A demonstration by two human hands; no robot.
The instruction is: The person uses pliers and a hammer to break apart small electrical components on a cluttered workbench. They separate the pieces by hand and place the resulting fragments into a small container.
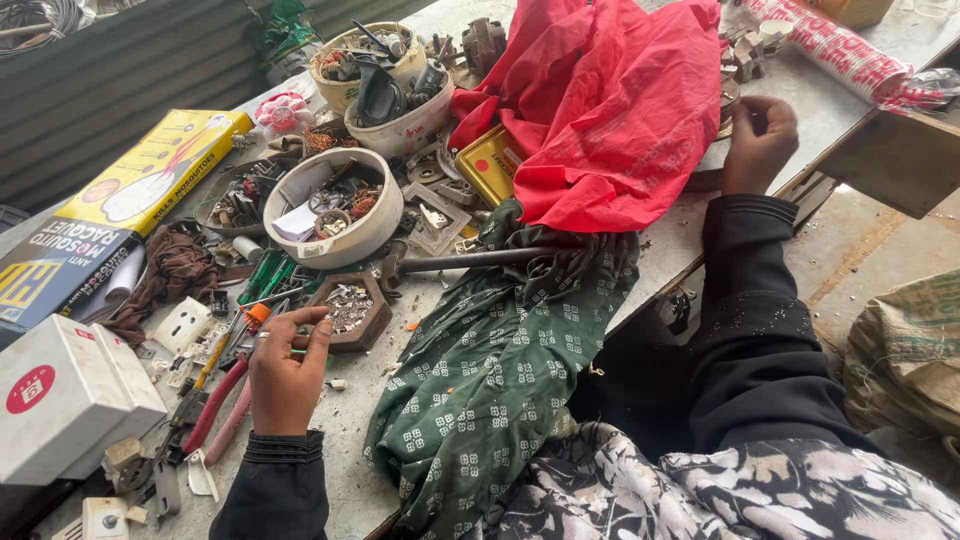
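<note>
Head view: hands (288, 375) pinch small metal part (301, 330).

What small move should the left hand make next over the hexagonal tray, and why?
Probably lower the left hand a little toward the hexagonal tray: its fingertips pinch something small right beside the tray, which already holds small metal bits.
</note>
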